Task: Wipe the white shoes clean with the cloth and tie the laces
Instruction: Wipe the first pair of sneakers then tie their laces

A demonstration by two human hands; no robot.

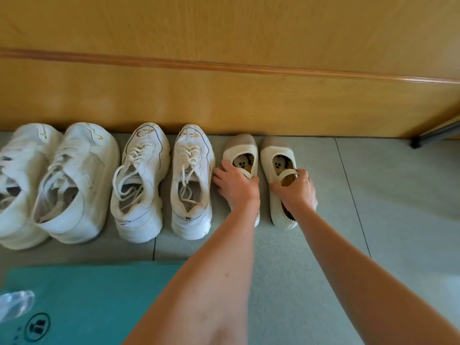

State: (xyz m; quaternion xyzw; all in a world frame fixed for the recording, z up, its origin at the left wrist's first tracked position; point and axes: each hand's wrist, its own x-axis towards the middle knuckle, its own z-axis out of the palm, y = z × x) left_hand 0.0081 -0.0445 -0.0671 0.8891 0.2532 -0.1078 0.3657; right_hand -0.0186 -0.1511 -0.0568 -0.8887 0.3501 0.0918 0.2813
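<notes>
Grey floor (311, 245) tiles are bounded at the far edge by a wooden wall (224, 100), and six pale shoes are lined up along that edge, toes to the wall. Nearest the floor's left edge the outer sneakers (77, 183) are stood, white, one partly cut off by the frame. Just beside them the middle sneakers (139, 185) are placed, also white, with brownish marks across the toes; their laces (132, 168) are seen loose and untied, the ends dropped into the openings. To the right, two cream flats are set side by side, slightly apart. The left flat (239, 148) is gripped by the left hand (235, 185): the fingers are spread down its outer side and the thumb is hooked over its inner rim. The right flat (276, 150) is held by the right hand (296, 188), whose fingers are curled into the opening just behind the strap (288, 173), the thumb pressed to the inner side. Whether either flat is lifted off the floor cannot be told. Toward the floor's near left corner a teal sheet (99, 295) is laid, with crumpled clear plastic (15, 305) on its left edge
</notes>
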